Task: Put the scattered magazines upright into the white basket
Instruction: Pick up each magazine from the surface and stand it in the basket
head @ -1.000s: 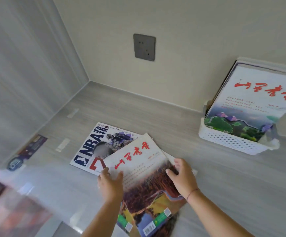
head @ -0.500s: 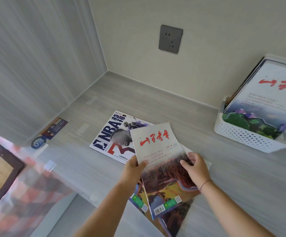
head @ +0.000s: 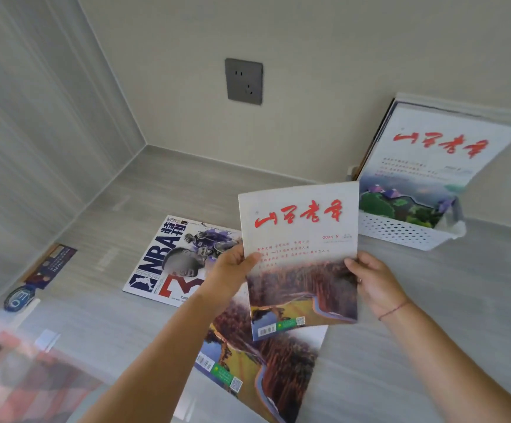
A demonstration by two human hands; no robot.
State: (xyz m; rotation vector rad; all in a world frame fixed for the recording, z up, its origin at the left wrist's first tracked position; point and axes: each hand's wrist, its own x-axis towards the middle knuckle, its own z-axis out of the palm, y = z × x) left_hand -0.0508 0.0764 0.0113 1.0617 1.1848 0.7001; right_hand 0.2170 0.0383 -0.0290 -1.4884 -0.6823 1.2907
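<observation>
A red-titled magazine is lifted clear of the table, left hand and right hand gripping its side edges. Beyond it: the white basket, already holding upright magazines. Beneath it: an NBA magazine.

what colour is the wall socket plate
Dark grey, the wall socket, clearest in the head view.

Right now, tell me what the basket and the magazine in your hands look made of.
The basket looks like moulded white plastic with a matt finish: its wall has even rows of punched holes. The magazine, held by the left hand and right hand, looks like coated paper: thin, slightly bowed, with a printed colour cover.
</observation>
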